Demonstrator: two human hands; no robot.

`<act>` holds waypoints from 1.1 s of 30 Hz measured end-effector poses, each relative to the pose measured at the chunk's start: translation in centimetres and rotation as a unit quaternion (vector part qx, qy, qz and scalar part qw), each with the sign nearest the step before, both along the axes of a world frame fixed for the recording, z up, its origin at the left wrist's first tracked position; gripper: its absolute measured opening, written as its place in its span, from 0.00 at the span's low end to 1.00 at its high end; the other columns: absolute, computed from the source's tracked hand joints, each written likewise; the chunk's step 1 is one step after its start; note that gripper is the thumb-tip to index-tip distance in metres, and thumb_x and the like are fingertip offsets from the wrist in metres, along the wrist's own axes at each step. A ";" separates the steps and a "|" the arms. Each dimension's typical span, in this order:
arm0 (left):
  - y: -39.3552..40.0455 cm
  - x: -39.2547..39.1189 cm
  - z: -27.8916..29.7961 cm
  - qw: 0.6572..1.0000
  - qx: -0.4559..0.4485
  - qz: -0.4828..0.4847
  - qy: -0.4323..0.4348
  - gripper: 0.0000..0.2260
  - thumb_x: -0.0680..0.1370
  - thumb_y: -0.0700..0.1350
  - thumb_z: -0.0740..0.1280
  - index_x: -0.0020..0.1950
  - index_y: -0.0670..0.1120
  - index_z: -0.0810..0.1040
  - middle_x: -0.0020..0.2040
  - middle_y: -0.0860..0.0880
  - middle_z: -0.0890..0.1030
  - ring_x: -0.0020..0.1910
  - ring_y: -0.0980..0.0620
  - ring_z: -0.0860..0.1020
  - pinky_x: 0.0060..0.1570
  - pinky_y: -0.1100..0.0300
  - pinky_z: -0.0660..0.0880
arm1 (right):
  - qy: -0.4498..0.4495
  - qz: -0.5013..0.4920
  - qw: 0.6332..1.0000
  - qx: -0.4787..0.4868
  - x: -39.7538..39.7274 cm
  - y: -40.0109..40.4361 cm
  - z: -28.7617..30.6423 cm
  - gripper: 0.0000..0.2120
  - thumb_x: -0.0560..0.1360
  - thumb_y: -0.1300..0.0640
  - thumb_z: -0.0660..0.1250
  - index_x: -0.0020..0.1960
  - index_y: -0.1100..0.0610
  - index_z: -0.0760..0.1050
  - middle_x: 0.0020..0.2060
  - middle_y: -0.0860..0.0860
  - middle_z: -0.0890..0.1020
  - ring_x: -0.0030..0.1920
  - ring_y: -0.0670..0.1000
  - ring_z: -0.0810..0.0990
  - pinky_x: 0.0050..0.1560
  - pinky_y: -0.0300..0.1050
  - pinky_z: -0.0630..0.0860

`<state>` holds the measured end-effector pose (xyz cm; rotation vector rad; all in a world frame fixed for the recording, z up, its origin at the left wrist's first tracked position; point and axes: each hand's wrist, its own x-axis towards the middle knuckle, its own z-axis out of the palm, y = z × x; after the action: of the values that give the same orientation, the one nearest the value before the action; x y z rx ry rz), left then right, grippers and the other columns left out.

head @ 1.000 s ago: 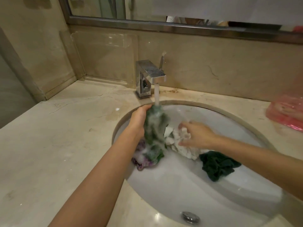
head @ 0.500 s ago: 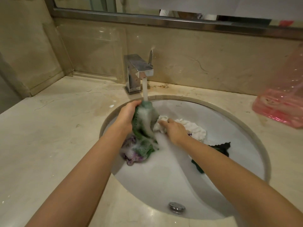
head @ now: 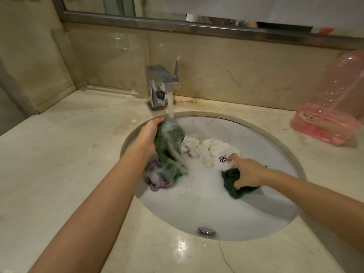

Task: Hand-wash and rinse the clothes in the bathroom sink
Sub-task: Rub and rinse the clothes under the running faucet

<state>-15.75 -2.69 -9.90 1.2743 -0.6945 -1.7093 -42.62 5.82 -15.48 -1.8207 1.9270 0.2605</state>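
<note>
We are holding green garment [head: 171, 146] up under tap stream [head: 170, 104], left hand [head: 148, 134] fingers curled round its top; tail trailing in sink [head: 220, 211]. Right hand [head: 248, 174] pinching dark green cloth [head: 233, 183], forefinger extended toward white cloth [head: 204, 149]. We are judging soaked fabric limp, heavy, soapy-slick; bunched top is best hold.

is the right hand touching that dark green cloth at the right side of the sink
Touching. In the head view the right hand lies on the dark green cloth, its thumb curled round the cloth's near edge, with no gap between them.
</note>
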 end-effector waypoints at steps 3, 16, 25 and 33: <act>0.1 0.1 0.1 1.000 -0.001 0.002 0.003 0.12 0.81 0.46 0.62 0.60 0.41 0.77 0.52 0.43 0.82 0.48 0.47 0.80 0.42 0.55 0.75 | -0.046 0.002 0.999 0.001 1.4 0.1 1.6 0.28 0.70 0.61 0.72 0.67 0.53 0.65 0.39 0.48 0.71 0.36 0.45 0.70 0.31 0.36 0.67; -0.4 0.4 -0.2 0.999 0.013 0.018 0.050 0.10 0.81 0.46 0.62 0.57 0.42 0.78 0.51 0.43 0.82 0.49 0.46 0.80 0.44 0.54 0.76 | 0.092 0.073 0.991 -0.060 6.0 -7.8 -0.2 0.28 0.77 0.59 0.64 0.76 0.54 0.62 0.64 0.58 0.74 0.60 0.59 0.75 0.54 0.46 0.72; -0.9 0.4 -0.7 0.996 -0.005 0.030 0.086 0.11 0.81 0.47 0.62 0.54 0.41 0.79 0.50 0.42 0.83 0.48 0.46 0.81 0.48 0.54 0.77 | -0.063 0.141 0.984 -0.094 15.0 -2.4 1.0 0.26 0.69 0.36 0.71 0.55 0.56 0.75 0.42 0.48 0.78 0.41 0.51 0.77 0.37 0.43 0.73; -1.1 0.4 -0.7 0.996 -0.018 -0.004 0.093 0.11 0.80 0.48 0.62 0.49 0.42 0.80 0.46 0.44 0.83 0.46 0.47 0.81 0.53 0.54 0.77 | -0.172 0.037 0.979 -0.106 15.4 -3.7 0.2 0.19 0.68 0.52 0.74 0.56 0.55 0.74 0.45 0.52 0.80 0.43 0.53 0.80 0.39 0.47 0.79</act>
<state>-15.33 -3.82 -10.64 1.0733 -0.6181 -1.7883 -27.19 2.10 -15.27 -1.9246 1.6975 -0.2319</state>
